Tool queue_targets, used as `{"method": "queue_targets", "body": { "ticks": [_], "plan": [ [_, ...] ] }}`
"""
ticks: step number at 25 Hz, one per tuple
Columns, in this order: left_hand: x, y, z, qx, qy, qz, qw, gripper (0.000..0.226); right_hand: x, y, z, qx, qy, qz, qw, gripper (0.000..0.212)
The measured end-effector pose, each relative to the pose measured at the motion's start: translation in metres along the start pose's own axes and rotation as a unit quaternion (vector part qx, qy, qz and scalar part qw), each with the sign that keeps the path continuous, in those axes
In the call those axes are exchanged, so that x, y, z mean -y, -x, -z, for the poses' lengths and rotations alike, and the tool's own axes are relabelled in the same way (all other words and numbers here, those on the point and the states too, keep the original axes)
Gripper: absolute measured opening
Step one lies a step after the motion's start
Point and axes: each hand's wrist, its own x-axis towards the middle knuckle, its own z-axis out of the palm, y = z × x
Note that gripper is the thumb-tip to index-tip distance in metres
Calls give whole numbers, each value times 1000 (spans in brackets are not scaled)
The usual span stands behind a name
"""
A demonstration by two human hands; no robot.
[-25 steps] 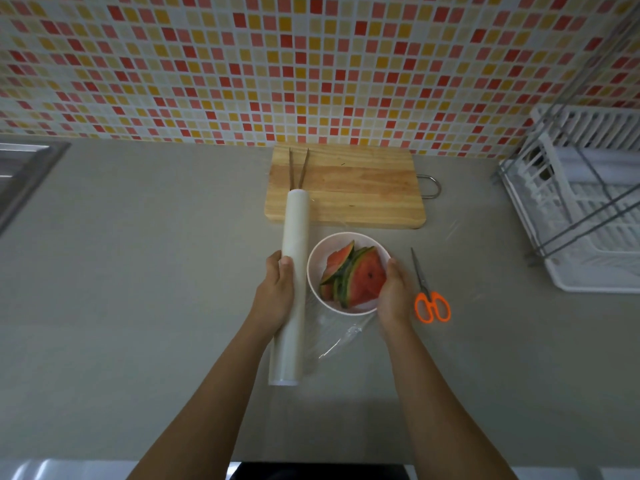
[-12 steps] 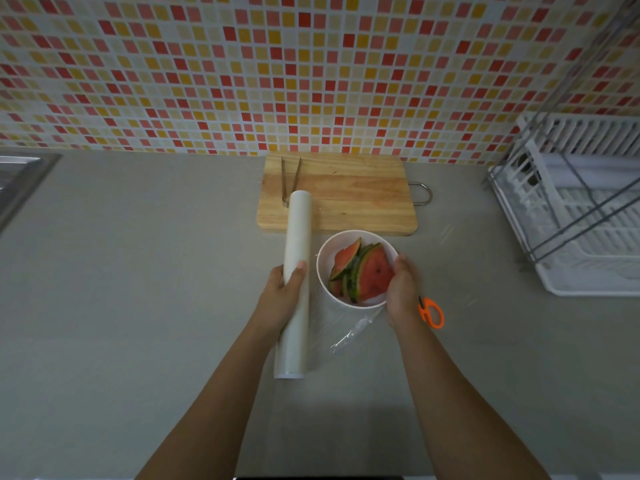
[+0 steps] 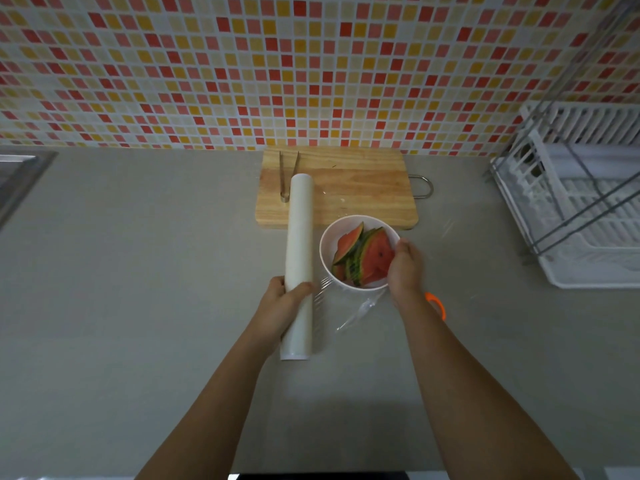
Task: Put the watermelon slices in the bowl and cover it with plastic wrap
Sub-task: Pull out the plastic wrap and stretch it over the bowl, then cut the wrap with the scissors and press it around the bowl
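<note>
A white bowl (image 3: 327,247) stands on the grey counter just in front of the cutting board, with several watermelon slices (image 3: 367,259) standing in it. My right hand (image 3: 405,266) rests on the bowl's right rim, fingers over the edge. My left hand (image 3: 282,301) grips a white roll of plastic wrap (image 3: 299,237) lying lengthwise to the left of the bowl. A clear sheet of plastic wrap (image 3: 356,315) stretches from the roll under and around the bowl's near side, bunched in front.
A wooden cutting board (image 3: 349,188) with metal tongs (image 3: 285,176) lies behind the bowl. Orange-handled scissors (image 3: 437,303) lie right of my right wrist, mostly hidden. A white dish rack (image 3: 581,209) stands at the right. A sink edge (image 3: 17,174) shows at the far left.
My right hand has slid from the bowl's near right side up over its right rim. The view has shifted, so the scissors are now mostly hidden behind my right wrist.
</note>
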Motion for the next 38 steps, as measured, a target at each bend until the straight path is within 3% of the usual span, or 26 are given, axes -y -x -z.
{"method": "queue_targets", "body": {
  "ticks": [7,11,13,15,17,19,25,30,34,36,38],
  "plan": [
    [19,8,3,-42,-74,-32,996,43,2,1,0,-17,43,21,999,39],
    [19,9,-1,-61,-118,-58,989,46,11,4,10,34,74,-3,997,47],
    [17,10,-1,-71,-134,-69,986,45,16,8,28,18,99,54,993,43],
    [17,10,-2,-76,-142,-71,984,44,11,14,54,-19,261,126,957,28],
    [16,12,-2,-74,-144,-71,984,45,-6,27,75,-17,428,104,898,29],
    [15,12,-2,-74,-141,-76,984,45,-24,42,88,7,492,70,868,36],
    [15,13,-1,-71,-149,-85,983,47,-30,55,93,-23,508,101,855,40],
    [12,14,-1,-70,-143,-91,983,47,-27,53,94,16,454,118,883,34],
    [12,13,-1,-72,-143,-97,982,37,-34,68,105,20,510,102,854,44],
    [12,12,-1,-73,-145,-97,982,36,-34,80,113,32,455,131,880,43],
    [12,11,-1,-71,-145,-95,982,38,-27,101,113,73,301,127,942,36]
  ]
}}
